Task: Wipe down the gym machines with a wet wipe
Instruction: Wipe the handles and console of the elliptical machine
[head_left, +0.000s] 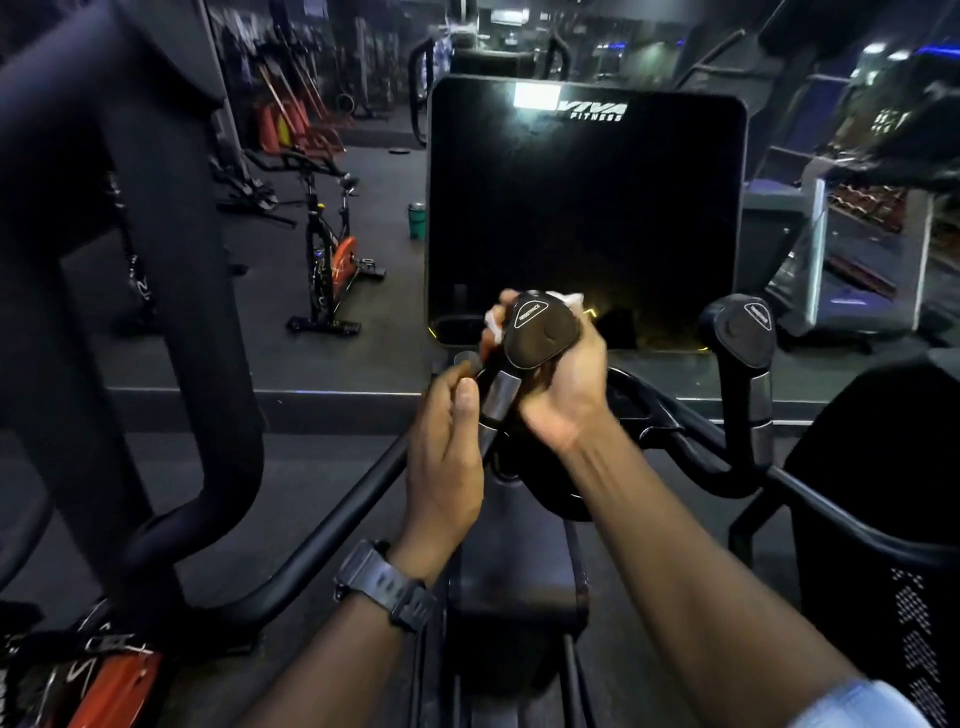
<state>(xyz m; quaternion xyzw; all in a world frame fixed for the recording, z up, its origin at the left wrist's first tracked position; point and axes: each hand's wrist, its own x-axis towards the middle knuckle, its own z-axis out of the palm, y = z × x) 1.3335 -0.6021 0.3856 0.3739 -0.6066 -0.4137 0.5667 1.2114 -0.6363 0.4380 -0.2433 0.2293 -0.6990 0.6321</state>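
The right hand (558, 387) wraps the wet wipe (496, 325) around the upright left handle (543, 330), while the left hand (447, 441) grips the stem just below.

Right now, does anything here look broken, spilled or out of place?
Nothing stands out. The right hand wraps a white wipe around the left handle knob, the left hand holds the stem below it, and the other knob stands upright. The screen is dark, with no visible cracks.

One head-worn view — looking forward and down, close over the machine's console (582, 208) and handles.
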